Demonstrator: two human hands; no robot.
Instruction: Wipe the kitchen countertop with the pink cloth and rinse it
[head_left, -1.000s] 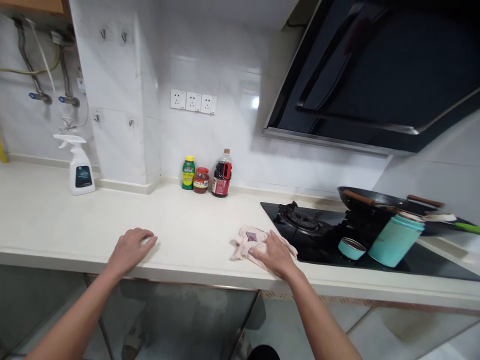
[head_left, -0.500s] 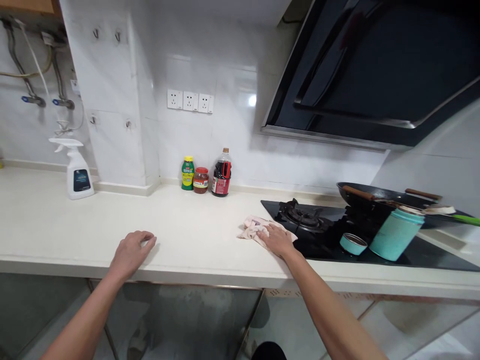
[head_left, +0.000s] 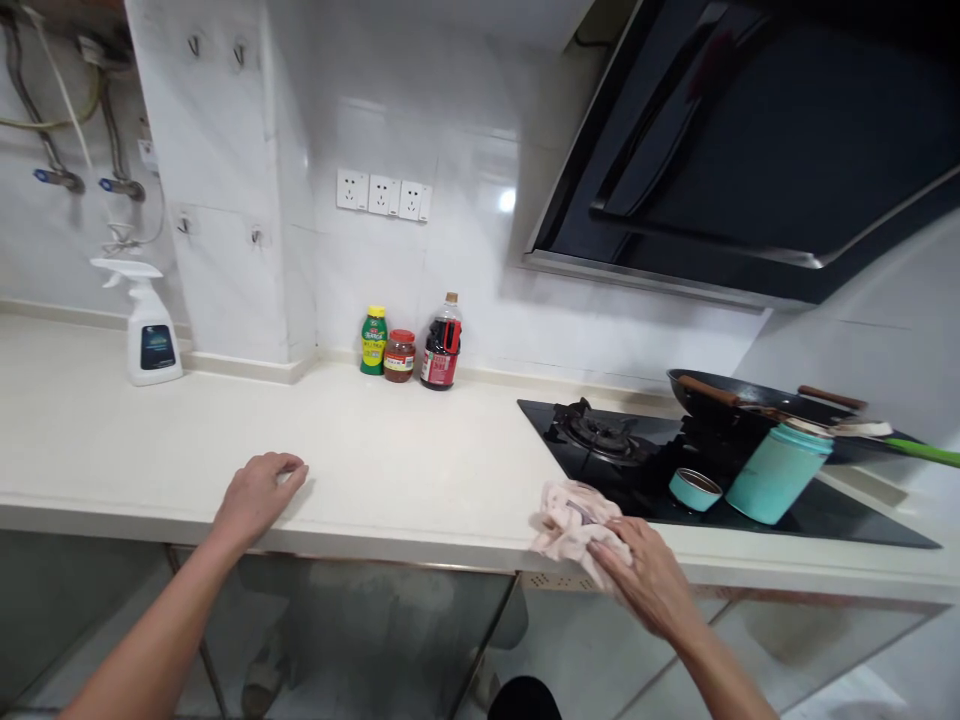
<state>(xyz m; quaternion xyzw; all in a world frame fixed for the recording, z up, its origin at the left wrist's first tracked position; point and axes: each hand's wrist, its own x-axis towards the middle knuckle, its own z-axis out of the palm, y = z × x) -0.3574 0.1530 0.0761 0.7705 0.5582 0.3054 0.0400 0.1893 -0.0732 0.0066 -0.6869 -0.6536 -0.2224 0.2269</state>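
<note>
A crumpled pale pink cloth point(head_left: 574, 525) is gripped in my right hand point(head_left: 645, 580) at the counter's front edge, beside the near left corner of the black gas stove point(head_left: 585, 470). Part of the cloth hangs over the edge. My left hand point(head_left: 259, 495) is at the white countertop point(head_left: 390, 470) near the front, well left of the cloth. Its fingers are loosely curved, with a gap between thumb and forefinger, and no object shows in it. The undersides of its fingers are hidden.
Along the wall stand a green bottle point(head_left: 373, 342), a red-lidded jar point(head_left: 400, 358) and a dark sauce bottle point(head_left: 442, 350). A white spray bottle point(head_left: 154, 335) is at left. The stove bears a wok point(head_left: 757, 395), a turquoise canister point(head_left: 780, 475) and its small turquoise cup point(head_left: 695, 490). A range hood point(head_left: 712, 160) overhangs.
My right hand has drawn the cloth from the stove's left edge toward me and to the right, onto the counter's front edge. My left hand has stayed nearly in place.
</note>
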